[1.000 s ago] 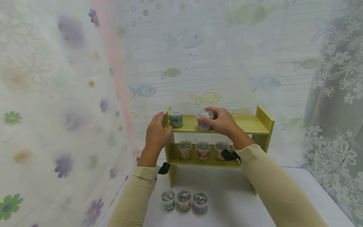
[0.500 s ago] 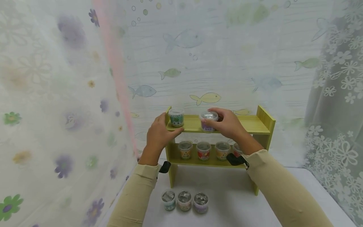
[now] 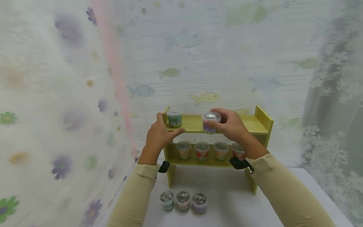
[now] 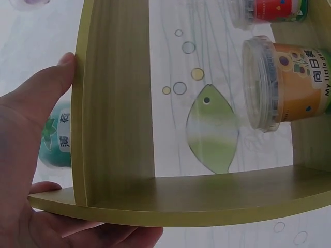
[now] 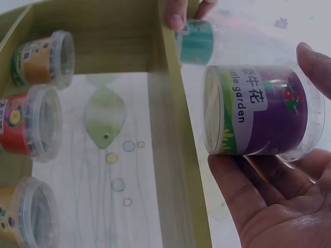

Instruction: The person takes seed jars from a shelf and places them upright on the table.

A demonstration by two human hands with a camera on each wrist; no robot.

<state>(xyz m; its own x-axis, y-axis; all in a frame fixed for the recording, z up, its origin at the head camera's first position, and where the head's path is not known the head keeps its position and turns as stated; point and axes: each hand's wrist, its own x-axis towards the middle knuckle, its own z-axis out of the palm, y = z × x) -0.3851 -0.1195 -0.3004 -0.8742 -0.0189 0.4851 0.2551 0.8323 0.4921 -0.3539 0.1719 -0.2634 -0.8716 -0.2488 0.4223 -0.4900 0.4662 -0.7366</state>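
Observation:
My right hand (image 3: 233, 126) pinches a clear plastic tub with a purple label (image 5: 282, 116) between thumb and fingers. The tub is upright, its base overlapping the front edge of the upper board in the head view. My left hand (image 3: 159, 135) holds the left end of a yellow-green wooden shelf (image 3: 262, 121), the thumb along the upper board's edge and the fingers round the outside of the side panel. Beside that hand, a green-labelled tub (image 3: 175, 120) stands at the left end of the upper board.
On the lower board stand several tubs with orange (image 3: 183, 153) and red (image 3: 202, 154) labels. Three more tubs (image 3: 182, 201) form a row on the white table in front of the shelf. A fish-patterned curtain (image 3: 175, 56) hangs behind.
My right hand has shifted right and slightly toward me with the purple-labelled tub. My left thumb has stretched out to the right along the shelf's edge.

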